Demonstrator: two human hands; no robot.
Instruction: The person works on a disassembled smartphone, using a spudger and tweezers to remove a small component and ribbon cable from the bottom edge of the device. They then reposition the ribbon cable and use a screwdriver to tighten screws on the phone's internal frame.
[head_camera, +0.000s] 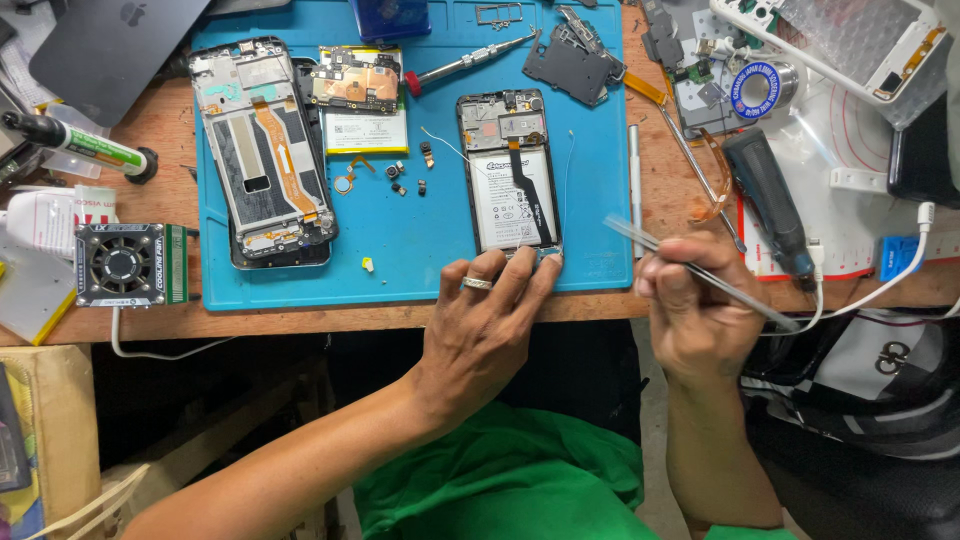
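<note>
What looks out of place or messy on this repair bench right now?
Small loose parts lie scattered on the blue mat between the two opened phones, in no tray. A tiny pale piece sits alone nearer the mat's front edge. The left hand steadies the opened phone; the right hand holds tweezers.

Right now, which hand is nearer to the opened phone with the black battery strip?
Left. The left hand touches the bottom edge of the opened phone. The right hand, holding tweezers, is apart, to its right.
</note>
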